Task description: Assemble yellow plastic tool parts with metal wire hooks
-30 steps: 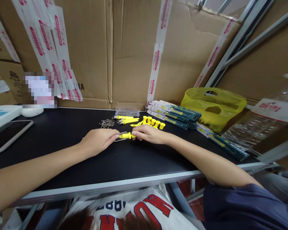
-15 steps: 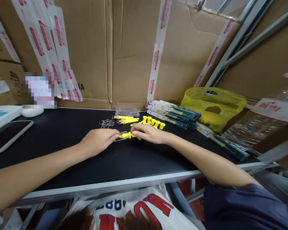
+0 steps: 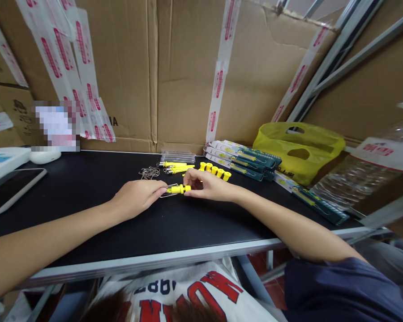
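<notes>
Between my two hands, just above the black tabletop, is a yellow plastic fitting with thin metal wire along its left part. My left hand pinches the wire end between thumb and fingers. At the fitting's right end, my right hand has its thumb and curled fingers around the yellow tip. Behind the hands lie a tangle of metal wire hooks, several yellow sticks with metal ends and a group of small yellow caps, partly hidden by my right hand.
Clear plastic tubes lie at the back. Stacked green-and-white boxes, a yellow plastic bag and a large clear bottle stand to the right. On the left are a phone and a white device. Cardboard walls the back.
My right hand's fingers have lifted and spread a little, so more of the fitting's yellow right end shows. My left hand has stayed in place, holding the wire end.
</notes>
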Demonstrator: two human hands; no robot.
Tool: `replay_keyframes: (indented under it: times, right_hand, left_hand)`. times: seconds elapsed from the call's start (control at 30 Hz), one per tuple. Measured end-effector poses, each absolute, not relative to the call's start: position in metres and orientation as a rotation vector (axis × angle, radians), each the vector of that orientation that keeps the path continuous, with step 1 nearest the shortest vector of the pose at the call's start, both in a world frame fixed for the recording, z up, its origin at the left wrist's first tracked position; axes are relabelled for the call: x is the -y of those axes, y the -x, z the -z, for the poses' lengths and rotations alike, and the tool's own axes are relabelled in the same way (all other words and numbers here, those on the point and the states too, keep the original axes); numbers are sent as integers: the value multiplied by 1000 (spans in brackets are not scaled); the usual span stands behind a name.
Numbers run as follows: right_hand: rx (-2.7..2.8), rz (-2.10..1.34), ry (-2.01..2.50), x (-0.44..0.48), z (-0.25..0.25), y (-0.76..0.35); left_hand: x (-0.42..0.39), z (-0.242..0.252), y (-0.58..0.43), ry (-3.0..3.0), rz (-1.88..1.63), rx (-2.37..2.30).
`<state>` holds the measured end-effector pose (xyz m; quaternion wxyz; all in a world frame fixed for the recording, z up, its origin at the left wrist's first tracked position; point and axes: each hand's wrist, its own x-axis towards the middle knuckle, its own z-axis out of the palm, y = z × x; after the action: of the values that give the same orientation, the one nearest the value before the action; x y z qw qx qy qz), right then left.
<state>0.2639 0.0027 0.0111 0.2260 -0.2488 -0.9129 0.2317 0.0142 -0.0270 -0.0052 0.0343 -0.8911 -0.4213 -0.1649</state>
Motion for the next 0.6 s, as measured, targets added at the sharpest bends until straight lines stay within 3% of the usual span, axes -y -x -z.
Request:
replay_keyframes:
  times: [0.6]
  right_hand:
    - [2630,-679,786,1,-18,-263]
  left_hand:
    - [28,4,-14,2743,499,1304]
